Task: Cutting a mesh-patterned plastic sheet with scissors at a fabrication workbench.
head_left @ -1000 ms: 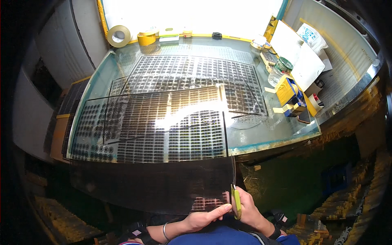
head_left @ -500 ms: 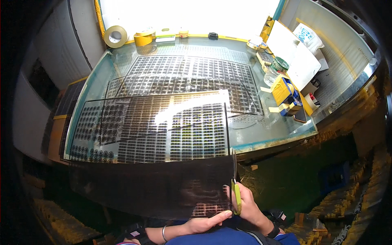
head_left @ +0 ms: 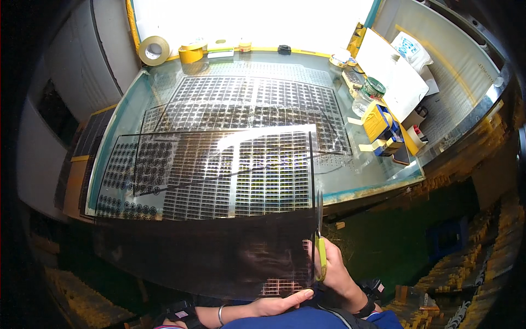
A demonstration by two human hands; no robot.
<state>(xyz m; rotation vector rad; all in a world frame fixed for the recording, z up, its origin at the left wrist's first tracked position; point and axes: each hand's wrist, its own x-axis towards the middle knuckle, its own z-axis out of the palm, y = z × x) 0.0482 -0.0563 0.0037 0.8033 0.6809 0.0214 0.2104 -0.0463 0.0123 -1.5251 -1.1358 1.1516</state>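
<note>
A large clear film sheet (head_left: 272, 175) printed with dark grid patterns stretches from my body over the near edge of the glass-topped table. Close to my body, my left hand (head_left: 282, 303) pinches its near right corner between the thumb and the fingers beneath. Scissors (head_left: 321, 259) with green handles are gripped in my right hand (head_left: 338, 274), blades pointing away from me along the sheet's right edge. Part of that hand shows through the film. Whether the blades touch the edge I cannot tell.
More printed sheets (head_left: 263, 90) lie on the lit glass table (head_left: 378, 178). Tape rolls (head_left: 154, 50) line its far edge. A glass jar (head_left: 366, 98) and a blue-and-yellow tape dispenser (head_left: 383, 131) stand at the right. A white panel (head_left: 400, 82) leans behind them.
The film sheet has shifted a little to the right. My right hand and the scissors have moved slightly right, with the blades farther forward along the edge. My left hand still pinches the corner.
</note>
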